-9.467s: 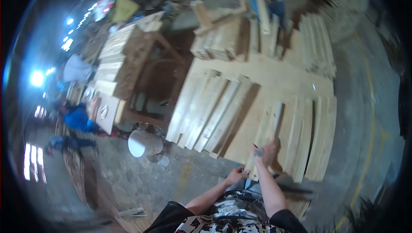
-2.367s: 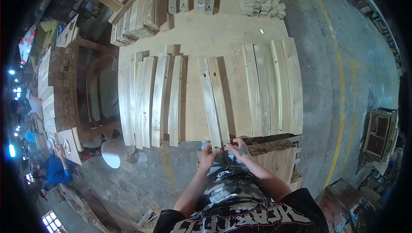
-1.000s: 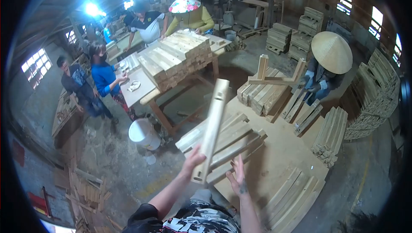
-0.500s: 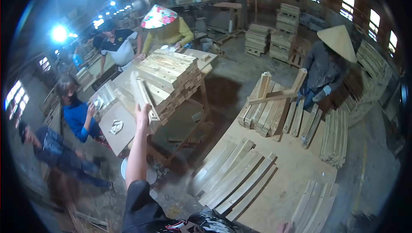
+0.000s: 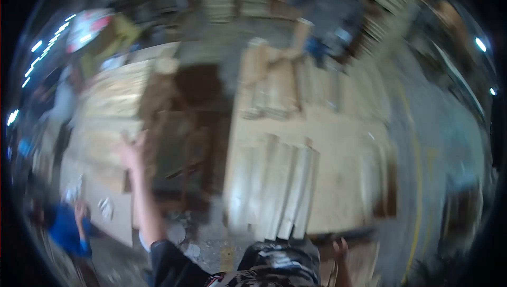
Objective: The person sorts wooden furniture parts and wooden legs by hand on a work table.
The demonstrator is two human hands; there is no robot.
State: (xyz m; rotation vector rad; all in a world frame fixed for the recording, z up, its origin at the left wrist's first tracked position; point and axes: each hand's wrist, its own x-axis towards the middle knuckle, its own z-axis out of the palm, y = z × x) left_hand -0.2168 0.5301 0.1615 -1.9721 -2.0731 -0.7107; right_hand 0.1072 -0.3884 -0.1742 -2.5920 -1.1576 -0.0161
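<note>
My left hand point(image 5: 134, 152) is stretched out over the left table, open with its fingers spread, beside a stack of wooden slats point(image 5: 113, 94). Nothing shows in it. My right hand point(image 5: 340, 247) is low in the view, just off the near edge of the right table point(image 5: 338, 192). Its fingers look apart and hold nothing visible, though blur softens them. Between the hands, a row of long wooden slats point(image 5: 272, 186) lies on the right table. The whole view is smeared by motion.
More bundled wood pieces point(image 5: 269, 89) lie at the right table's far end, where a co-worker in dark clothes point(image 5: 332, 17) stands. A person in blue point(image 5: 68, 229) and one in a flowered hat point(image 5: 90, 28) are at the left table. A yellow floor line point(image 5: 417, 181) runs on the right.
My view has swung right and down. My left hand, earlier on a wooden slat at the stack's end, has let go and opened. More of my right hand shows.
</note>
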